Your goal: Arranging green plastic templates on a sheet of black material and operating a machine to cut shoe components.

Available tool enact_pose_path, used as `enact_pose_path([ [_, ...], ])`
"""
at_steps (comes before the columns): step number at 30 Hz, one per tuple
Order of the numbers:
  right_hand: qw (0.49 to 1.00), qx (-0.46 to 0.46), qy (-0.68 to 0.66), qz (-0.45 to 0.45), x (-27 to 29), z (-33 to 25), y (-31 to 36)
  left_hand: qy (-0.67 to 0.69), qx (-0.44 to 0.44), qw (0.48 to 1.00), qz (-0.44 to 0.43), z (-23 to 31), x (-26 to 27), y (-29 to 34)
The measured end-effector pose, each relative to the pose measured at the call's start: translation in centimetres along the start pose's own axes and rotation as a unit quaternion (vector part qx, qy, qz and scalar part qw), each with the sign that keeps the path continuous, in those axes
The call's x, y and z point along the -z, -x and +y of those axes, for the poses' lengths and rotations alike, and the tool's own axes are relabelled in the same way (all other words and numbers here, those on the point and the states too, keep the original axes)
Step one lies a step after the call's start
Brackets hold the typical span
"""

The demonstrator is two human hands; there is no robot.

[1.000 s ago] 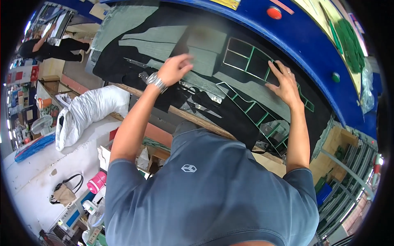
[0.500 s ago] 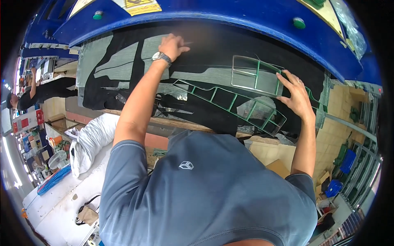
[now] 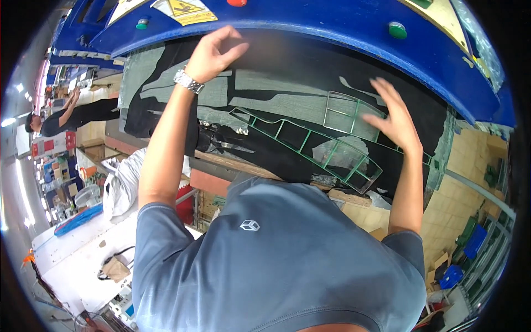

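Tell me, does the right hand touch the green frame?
Cannot tell. In the head view the right hand is blurred over the green frame; neither contact nor gap shows.

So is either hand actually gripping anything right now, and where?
Nothing is gripped: left hand and right hand are open, fingers spread, over the black sheet.

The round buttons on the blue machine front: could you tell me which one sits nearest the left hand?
The green button left of the yellow warning label; the left hand is close beside it, while the other green button sits far right.

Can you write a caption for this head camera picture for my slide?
Both hands, left hand and right hand, spread above black sheet under a blue machine.
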State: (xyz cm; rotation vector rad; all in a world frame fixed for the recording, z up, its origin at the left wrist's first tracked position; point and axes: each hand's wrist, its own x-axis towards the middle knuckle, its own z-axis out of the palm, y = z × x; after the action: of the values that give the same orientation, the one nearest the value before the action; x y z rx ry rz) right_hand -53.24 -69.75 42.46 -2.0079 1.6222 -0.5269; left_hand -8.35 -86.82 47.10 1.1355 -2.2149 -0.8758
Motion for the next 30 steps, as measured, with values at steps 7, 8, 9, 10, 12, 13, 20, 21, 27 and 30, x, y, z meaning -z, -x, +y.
enact_pose_path([
  [7, 0.954, 0.163, -0.206, -0.142, -4.6, -8.2, -15.9, -0.023, -0.065, 0.996, 0.061, 9.6, 6.1, 4.8],
  [8, 0.905, 0.117, -0.283, -0.296, -5.3, -8.3, -18.0, -0.047, -0.06, 0.993, 0.086, 9.9, 7.4, 6.1],
  [9, 0.894, 0.122, -0.285, -0.323, -6.1, -8.3, -18.7, -0.056, -0.018, 0.992, 0.11, 9.4, 8.8, 8.0],
  [10, 0.883, 0.127, -0.284, -0.352, -6.7, -8.9, -19.4, -0.056, 0.031, 0.991, 0.118, 8.5, 10.6, 10.3],
  [12, 0.863, 0.119, -0.294, -0.393, -8.1, -10.0, -20.1, -0.025, 0.102, 0.975, 0.196, 5.4, 12.6, 15.9],
  [13, 0.845, 0.11, -0.317, -0.416, -8.9, -11.1, -20.2, 0.018, 0.143, 0.96, 0.24, 3.8, 13.0, 19.0],
  [20, 0.878, 0.206, -0.135, -0.411, -20.2, -19.3, -22.9, 0.256, 0.271, 0.845, 0.382, -3.6, 11.8, 34.4],
  [21, 0.895, 0.197, -0.125, -0.38, -21.3, -21.1, -23.3, 0.283, 0.289, 0.831, 0.381, -4.9, 11.6, 35.9],
  [27, 0.937, 0.228, 0.102, -0.244, -27.8, -28.0, -23.5, 0.352, 0.336, 0.798, 0.356, -12.3, 10.3, 42.1],
  [30, 0.957, 0.007, 0.135, -0.256, -28.9, -31.2, -23.8, 0.364, 0.343, 0.808, 0.312, -15.0, 9.0, 45.5],
])
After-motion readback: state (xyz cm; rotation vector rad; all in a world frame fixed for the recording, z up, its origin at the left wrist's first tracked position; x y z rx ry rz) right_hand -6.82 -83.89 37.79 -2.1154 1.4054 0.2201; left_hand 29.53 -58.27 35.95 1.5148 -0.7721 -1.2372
